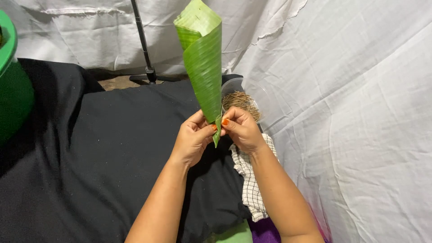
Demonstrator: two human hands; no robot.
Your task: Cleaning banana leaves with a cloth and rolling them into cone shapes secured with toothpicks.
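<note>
Head view is showing us a clear plastic bowl (270, 101) of thin brown sticks (242, 102) sitting just behind our hands, partly hidden by the leaf and by our right knuckles. A white checked cloth (249, 180) is lying under our right wrist, a green tub (13, 85) is standing at the far left edge, and a black stand (146, 49) is rising at the back. We are holding a banana leaf cone (202, 58) up in front of us. Our left hand (192, 139) and right hand (242, 129) are both pinching its narrow tip, each grip closed tight on the leaf with thumb and fingertips. The cone's long axis is running nearly upright, leaning slightly left at the top, with the wide open mouth pointing up and away and the pointed tip aiming down toward us. Below it all, a black cloth (90, 157) is covering the surface, and white sheets (360, 112) are draping the back and right side
</note>
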